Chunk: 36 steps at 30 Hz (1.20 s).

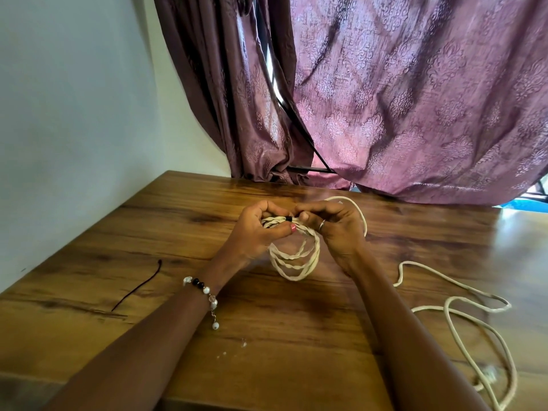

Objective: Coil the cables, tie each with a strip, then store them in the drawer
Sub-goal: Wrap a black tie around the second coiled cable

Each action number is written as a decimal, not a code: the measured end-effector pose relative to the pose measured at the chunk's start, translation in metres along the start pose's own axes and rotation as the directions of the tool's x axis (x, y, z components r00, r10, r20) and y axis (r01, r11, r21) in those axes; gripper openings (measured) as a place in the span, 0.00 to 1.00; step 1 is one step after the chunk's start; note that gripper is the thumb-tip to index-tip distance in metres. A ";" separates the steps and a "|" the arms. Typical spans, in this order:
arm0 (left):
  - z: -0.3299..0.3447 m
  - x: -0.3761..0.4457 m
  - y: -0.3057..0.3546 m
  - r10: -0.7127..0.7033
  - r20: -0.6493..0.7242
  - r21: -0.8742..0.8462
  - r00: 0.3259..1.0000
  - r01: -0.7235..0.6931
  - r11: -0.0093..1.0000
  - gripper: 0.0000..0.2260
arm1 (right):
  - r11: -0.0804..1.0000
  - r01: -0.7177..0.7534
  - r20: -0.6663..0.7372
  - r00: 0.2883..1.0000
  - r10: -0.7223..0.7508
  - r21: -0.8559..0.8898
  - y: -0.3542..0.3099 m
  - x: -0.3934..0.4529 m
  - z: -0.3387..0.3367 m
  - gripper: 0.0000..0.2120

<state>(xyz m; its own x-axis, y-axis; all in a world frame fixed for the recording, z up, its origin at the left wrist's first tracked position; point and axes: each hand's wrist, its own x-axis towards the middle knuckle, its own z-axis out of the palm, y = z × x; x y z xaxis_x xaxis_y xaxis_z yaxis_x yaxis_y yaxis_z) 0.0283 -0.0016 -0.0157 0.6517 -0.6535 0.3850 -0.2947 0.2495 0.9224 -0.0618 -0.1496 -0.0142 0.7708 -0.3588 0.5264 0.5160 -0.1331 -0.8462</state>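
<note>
A coiled cream cable (299,259) is held just above the wooden table (267,336), its loops hanging down between my hands. My left hand (258,229) grips the top of the coil, thumb across the strands. My right hand (335,226) pinches a small black strip (288,218) wrapped round the coil's top. A second cream cable (462,310) lies loose and uncoiled on the table to the right. Another dark strip (139,287) lies flat on the table to the left.
Purple patterned curtains (400,99) hang behind the table's far edge. A white wall (74,114) stands on the left. Small white crumbs (237,347) lie near the table's front edge.
</note>
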 end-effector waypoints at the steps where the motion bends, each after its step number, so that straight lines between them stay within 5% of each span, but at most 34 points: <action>1: 0.000 0.000 0.001 -0.002 -0.003 -0.005 1.000 0.002 1.000 0.11 | 0.999 -0.009 -0.009 1.000 0.009 0.047 0.001 0.000 -0.001 0.09; 5: 0.001 -0.001 0.002 0.000 0.007 -0.001 1.000 0.000 1.000 0.11 | 0.991 -0.052 -0.039 0.998 0.057 0.124 0.000 0.000 -0.001 0.08; 13: 0.000 -0.002 0.001 0.021 0.013 0.022 1.000 -0.021 1.000 0.11 | 0.995 -0.017 -0.026 1.000 0.014 -0.102 -0.011 0.001 0.006 0.09; 20: 0.001 0.000 -0.004 0.047 -0.001 0.038 0.999 -0.047 0.998 0.12 | 0.936 0.106 0.129 0.989 -0.066 -0.335 -0.010 0.006 -0.007 0.09; 32: -0.001 0.001 -0.006 0.048 0.017 0.052 0.999 -0.049 0.997 0.12 | 0.967 -0.194 -0.033 0.979 0.202 0.164 -0.007 0.001 -0.001 0.10; 36: 0.000 0.000 -0.006 0.057 0.025 0.059 0.998 -0.058 0.997 0.11 | 0.981 -0.184 -0.102 0.977 0.190 0.068 -0.007 0.001 0.006 0.02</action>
<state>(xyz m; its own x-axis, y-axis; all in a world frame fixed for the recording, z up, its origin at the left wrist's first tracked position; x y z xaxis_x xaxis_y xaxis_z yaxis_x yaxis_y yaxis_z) 0.0303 -0.0032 -0.0211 0.6166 -0.6558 0.4356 -0.3726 0.2444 0.8952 -0.0624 -0.1431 -0.0074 0.8128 -0.4694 0.3450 0.3896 -0.0021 -0.9210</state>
